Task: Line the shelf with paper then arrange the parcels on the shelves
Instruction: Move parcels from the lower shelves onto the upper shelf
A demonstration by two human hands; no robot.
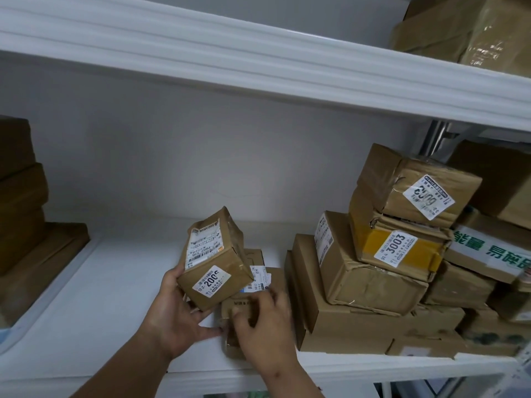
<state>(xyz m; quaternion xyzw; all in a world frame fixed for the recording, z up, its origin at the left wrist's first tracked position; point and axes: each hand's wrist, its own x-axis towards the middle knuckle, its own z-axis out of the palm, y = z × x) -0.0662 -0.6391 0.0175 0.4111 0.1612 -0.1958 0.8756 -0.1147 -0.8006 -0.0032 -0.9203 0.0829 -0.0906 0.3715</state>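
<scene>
- While the left hand (169, 317) grips a small tilted parcel (214, 261) from its lower left corner, fingers curled under it and thumb along its side, that box sits lifted above the white paper-lined shelf (115, 297).
- The right hand (263, 318) rests curled over a flat carton (253, 305) lying on the shelf directly beneath and to the right of the lifted parcel; its fingers are blurred, so whether it truly clasps the carton I cannot tell.
- Both boxes are brown corrugated cardboard, creased and bound with glossy clear tape.
- The tilted parcel carries a white shipping label with barcodes on top, and a smaller sticker on its face reading "200" in bold.
- Just right of the hands stands a stack of parcels (373, 268), rectangular, dented at the corners, leaning unevenly on one another.
- One box in it has yellow tape and a sticker reading "3003" (398, 248); another bears large green Chinese characters (488, 249).
- Dark brown cartons (26, 211) are piled at the far left, well apart from the hands.
- A taped parcel (465, 30) sits on the upper shelf.
</scene>
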